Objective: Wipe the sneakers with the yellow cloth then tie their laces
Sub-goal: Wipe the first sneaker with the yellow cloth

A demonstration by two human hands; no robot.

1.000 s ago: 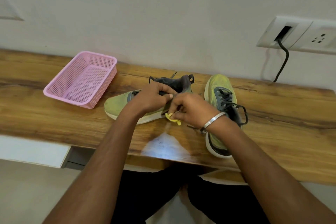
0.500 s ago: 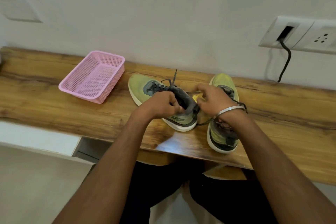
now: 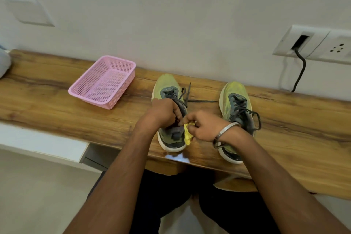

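1. The left sneaker has swung round since a second ago: it lay sideways with its toe toward the pink basket, and now it stands upright on the surface, toe to the wall, parallel to the right sneaker
2. That suggests wiping is ending and lacing comes next
3. Left hand grips the shoe's collar; right hand pinches the crumpled yellow cloth against the shoe's heel side
4. Both shoes are dull yellow-green with grey tongues; the left one's dark laces trail loose, the right's look looped
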